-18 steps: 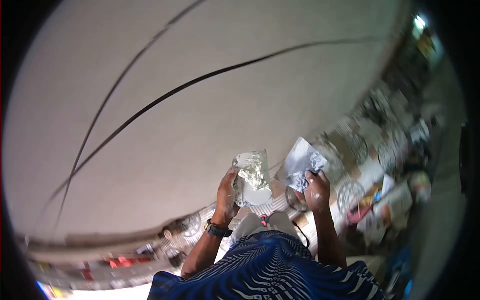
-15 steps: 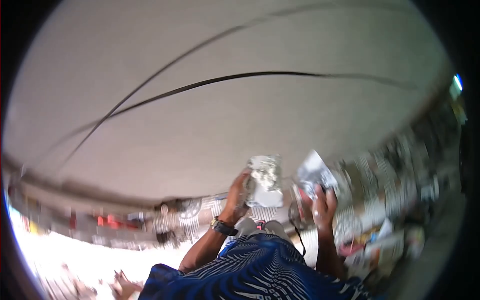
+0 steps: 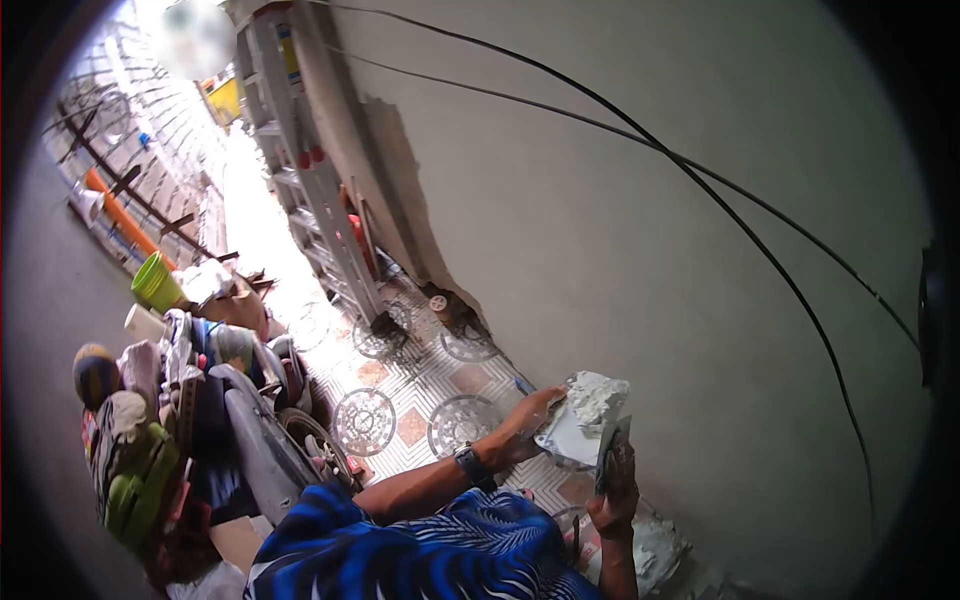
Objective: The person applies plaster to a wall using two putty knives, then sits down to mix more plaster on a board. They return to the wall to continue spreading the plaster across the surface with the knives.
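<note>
My left hand (image 3: 528,420) is wrapped round the edge of a flat board (image 3: 568,442), which carries a heap of white paste (image 3: 597,398). A watch is on that wrist. My right hand (image 3: 614,497) grips a flat metal blade tool (image 3: 612,450), held upright against the right side of the board. Whether the blade touches the paste I cannot tell. Below my right hand lies a plastic bag with white material (image 3: 658,552).
A plain wall (image 3: 620,230) with two black cables (image 3: 740,205) rises ahead. An aluminium ladder (image 3: 310,190) leans at the upper left. Piled bags and clothes, a green bucket (image 3: 156,284) and a wheel (image 3: 310,437) stand left on the patterned tile floor (image 3: 410,390).
The view has swung left, bringing in the ladder and the pile. The blade, earlier apart from the board on the right, is now beside it.
</note>
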Demonstrator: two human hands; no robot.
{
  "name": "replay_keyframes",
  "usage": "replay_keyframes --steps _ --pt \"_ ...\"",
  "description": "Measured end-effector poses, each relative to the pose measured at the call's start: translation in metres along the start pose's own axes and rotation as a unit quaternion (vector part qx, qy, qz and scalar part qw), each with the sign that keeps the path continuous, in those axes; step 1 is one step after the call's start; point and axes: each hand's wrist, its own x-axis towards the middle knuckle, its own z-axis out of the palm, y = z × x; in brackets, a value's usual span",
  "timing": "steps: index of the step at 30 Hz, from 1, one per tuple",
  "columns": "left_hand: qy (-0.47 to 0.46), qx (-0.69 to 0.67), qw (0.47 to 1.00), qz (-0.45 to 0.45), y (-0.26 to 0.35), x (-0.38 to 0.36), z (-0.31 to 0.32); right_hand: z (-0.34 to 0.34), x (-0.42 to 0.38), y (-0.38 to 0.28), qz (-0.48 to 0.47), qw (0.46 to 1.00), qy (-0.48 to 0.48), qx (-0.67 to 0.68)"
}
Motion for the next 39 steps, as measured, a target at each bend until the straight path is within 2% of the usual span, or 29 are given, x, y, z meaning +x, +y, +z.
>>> replay_keyframes --steps 3,5,6,9,10,14,19,20,23,26,30,35,38,39 --pt "0.081 0.063 0.986 0.133 0.011 -0.025 -0.012 0.012 -0.005 0.012 0.012 0.998 -0.058 -0.01" --pt "0.094 0.054 0.987 0.119 0.023 -0.033 -0.021 0.02 -0.02 0.024 0.039 0.993 -0.101 -0.036" --pt "0.092 0.066 0.985 0.13 0.029 -0.033 -0.03 0.025 -0.018 0.027 0.053 0.994 -0.084 -0.045" --pt "0.105 0.067 0.977 0.172 0.051 -0.039 -0.051 0.04 -0.001 0.019 0.134 0.989 -0.042 0.051" --pt "0.113 0.067 0.975 0.179 0.062 -0.044 -0.061 0.048 0.009 0.008 0.187 0.979 -0.018 0.085" --pt "0.12 0.045 0.971 0.2 0.1 -0.06 -0.085 0.091 0.027 0.01 0.233 0.967 -0.011 0.103" --pt "0.087 0.006 0.972 0.22 0.107 -0.054 -0.111 0.104 0.035 0.018 0.262 0.955 -0.038 0.134" --pt "0.072 -0.007 0.971 0.226 0.121 -0.057 -0.124 0.12 0.044 0.016 0.251 0.958 -0.032 0.136" --pt "0.104 -0.027 0.966 0.237 0.185 -0.07 -0.16 0.173 0.095 -0.011 0.275 0.951 -0.065 0.124" --pt "0.101 0.003 0.952 0.288 0.235 -0.083 -0.19 0.222 0.132 -0.036 0.22 0.967 -0.038 0.124" --pt "0.123 0.036 0.923 0.363 0.287 -0.091 -0.24 0.274 0.186 -0.051 0.184 0.972 -0.079 0.123" --pt "0.178 0.034 0.909 0.376 0.358 -0.14 -0.284 0.357 0.231 -0.066 0.181 0.967 -0.114 0.139" --pt "0.219 0.035 0.893 0.391 0.38 -0.159 -0.325 0.388 0.265 -0.079 0.128 0.974 -0.131 0.136" --pt "0.228 0.01 0.883 0.41 0.388 -0.165 -0.32 0.396 0.273 -0.084 0.121 0.973 -0.137 0.141"
